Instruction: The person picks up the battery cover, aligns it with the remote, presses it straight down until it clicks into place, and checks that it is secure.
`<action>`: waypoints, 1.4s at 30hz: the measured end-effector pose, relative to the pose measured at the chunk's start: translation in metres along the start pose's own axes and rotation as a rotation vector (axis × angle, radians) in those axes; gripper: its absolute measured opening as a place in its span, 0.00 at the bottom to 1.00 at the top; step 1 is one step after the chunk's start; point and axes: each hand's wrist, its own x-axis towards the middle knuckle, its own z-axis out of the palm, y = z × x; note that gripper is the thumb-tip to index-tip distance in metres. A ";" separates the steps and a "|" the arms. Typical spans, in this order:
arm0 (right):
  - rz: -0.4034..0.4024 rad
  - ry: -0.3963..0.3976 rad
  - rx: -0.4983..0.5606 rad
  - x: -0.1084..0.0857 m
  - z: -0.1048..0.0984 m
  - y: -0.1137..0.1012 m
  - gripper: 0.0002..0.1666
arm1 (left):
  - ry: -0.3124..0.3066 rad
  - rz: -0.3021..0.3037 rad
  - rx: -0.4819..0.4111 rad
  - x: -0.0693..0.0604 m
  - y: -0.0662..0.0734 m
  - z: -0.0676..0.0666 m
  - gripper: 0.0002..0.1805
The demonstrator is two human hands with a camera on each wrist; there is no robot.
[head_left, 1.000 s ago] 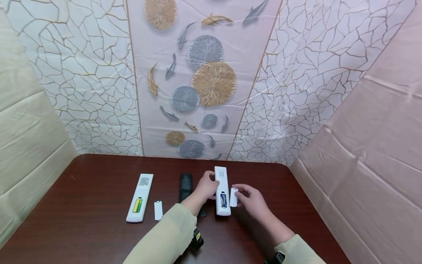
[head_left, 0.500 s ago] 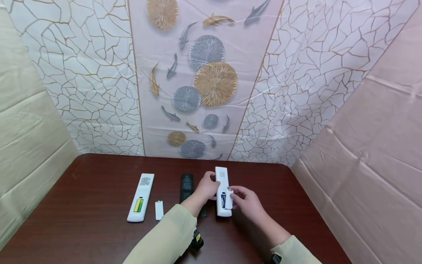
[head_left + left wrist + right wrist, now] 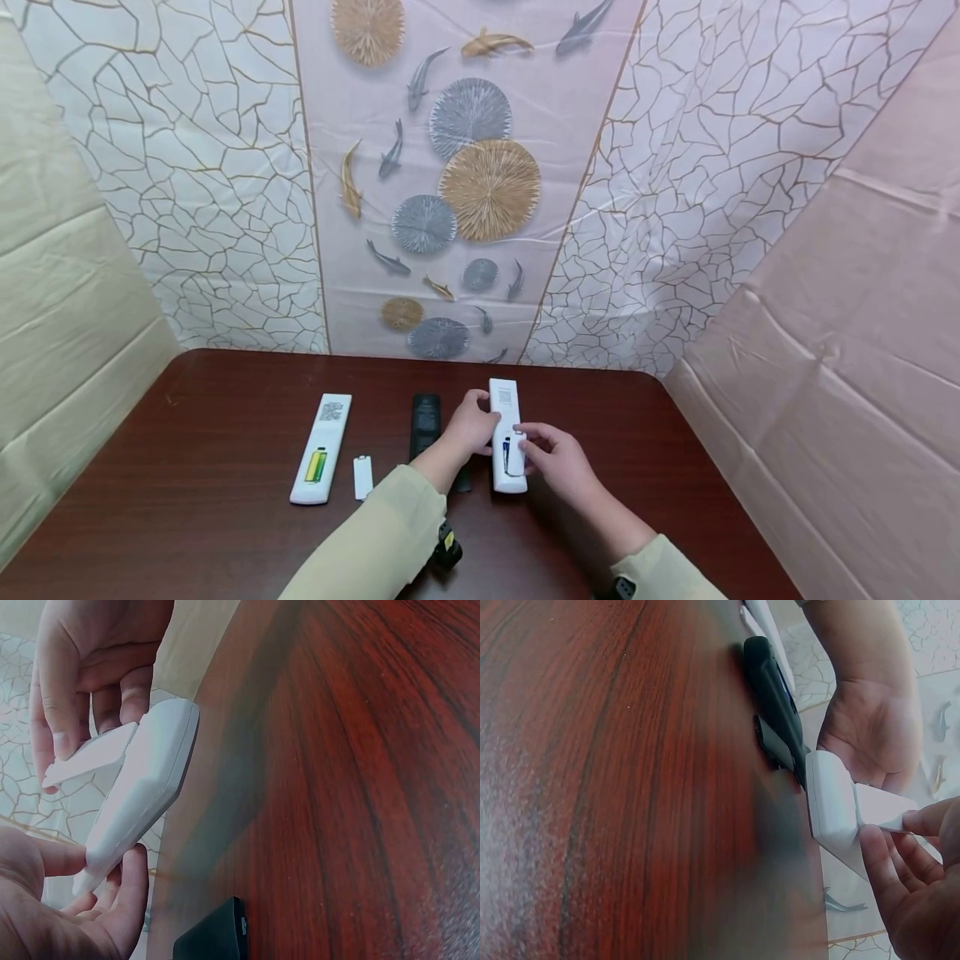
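Note:
My left hand [image 3: 471, 425] grips a white remote control [image 3: 507, 417] by its sides, its back facing up. My right hand [image 3: 561, 460] pinches a white battery cover [image 3: 517, 457] between thumb and fingers, at the lower end of that remote. Partly under the cover, a dark blue battery [image 3: 506, 454] shows in the bay. In the left wrist view, the cover [image 3: 94, 757] stands tilted, one end against the remote [image 3: 142, 780]. The right wrist view also has the cover [image 3: 885, 806] slanting up from the remote [image 3: 831, 799]; its bay is hidden there.
Leftward on the brown table [image 3: 225, 533] lies another white remote [image 3: 322, 442] with yellow-green batteries [image 3: 315, 465] exposed. Its loose-looking white cover [image 3: 363, 477] lies beside it. A black remote [image 3: 425, 423] and a dark flat piece [image 3: 462, 481] lie by my left arm, partly hidden.
My right hand has moved left with the battery cover, from beside the remote to over its battery bay. My left hand keeps its grip on the remote.

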 end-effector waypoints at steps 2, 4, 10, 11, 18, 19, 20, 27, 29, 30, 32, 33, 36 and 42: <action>0.004 0.001 -0.001 0.000 0.000 0.000 0.16 | -0.002 0.003 -0.001 0.000 0.000 0.000 0.27; 0.010 0.002 -0.005 0.000 0.001 -0.001 0.16 | -0.001 0.005 -0.003 0.000 0.000 0.000 0.27; 0.019 0.001 -0.015 -0.004 0.003 -0.010 0.16 | 0.004 -0.001 -0.001 0.001 0.000 -0.001 0.26; 0.018 0.001 -0.015 -0.005 0.003 -0.012 0.16 | 0.004 -0.001 -0.002 0.000 0.000 -0.001 0.26; 0.013 -0.003 -0.042 -0.002 0.004 -0.006 0.16 | 0.008 -0.008 -0.004 0.003 0.001 0.000 0.26; 0.011 -0.004 -0.043 -0.001 0.004 -0.004 0.16 | 0.009 -0.009 -0.004 0.003 0.000 0.000 0.26; 0.008 -0.007 -0.042 -0.001 0.004 -0.003 0.16 | 0.010 -0.010 -0.003 0.003 0.000 0.000 0.26; -0.004 -0.005 -0.061 0.000 0.003 0.000 0.15 | 0.003 -0.007 -0.011 0.003 0.000 0.000 0.27; -0.003 -0.003 -0.077 0.000 0.003 0.000 0.15 | -0.003 -0.008 -0.013 0.003 0.000 -0.001 0.27; -0.004 -0.002 -0.085 0.000 0.003 -0.001 0.15 | -0.005 -0.008 -0.012 0.003 0.000 -0.001 0.27; -0.006 0.000 -0.101 -0.001 0.003 -0.001 0.15 | -0.006 -0.012 -0.010 0.004 0.000 -0.001 0.28; -0.008 0.003 -0.108 -0.001 0.003 -0.001 0.14 | -0.006 -0.014 -0.009 0.004 0.000 0.000 0.28; -0.007 0.013 -0.130 -0.001 0.003 0.000 0.13 | -0.006 -0.012 -0.004 0.003 0.002 0.000 0.30; -0.055 0.049 -0.214 0.002 0.004 0.005 0.11 | -0.007 -0.009 0.020 -0.002 0.002 0.001 0.29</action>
